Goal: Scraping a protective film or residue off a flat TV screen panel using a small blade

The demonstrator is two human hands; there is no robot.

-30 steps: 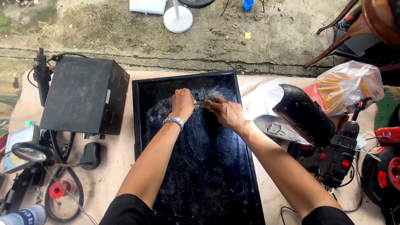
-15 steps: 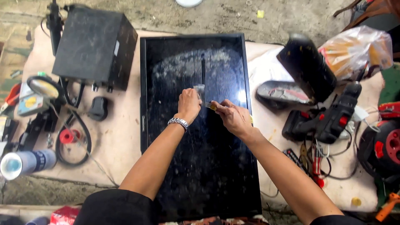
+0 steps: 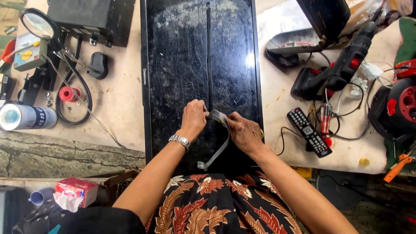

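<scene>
Grey flat strip (image 3: pixel 219 143), bent into a loop, hangs between both hands over the near end of the black flat panel (image 3: pixel 182 65), its free end curling down toward the near edge of the bench (image 3: pixel 117 99). The left hand (image 3: pixel 193 119) pinches the strip's upper end against the panel's centre seam, likely to steady it, while the right hand (image 3: pixel 243 133) grips it just beside, fingers closed. The panel lies face-down along the bench's middle; a remote control (image 3: pixel 309 131) and cordless drill (image 3: pixel 336 71) sit toward the right edge, a spray can (image 3: pixel 27 117) at the left edge.
</scene>
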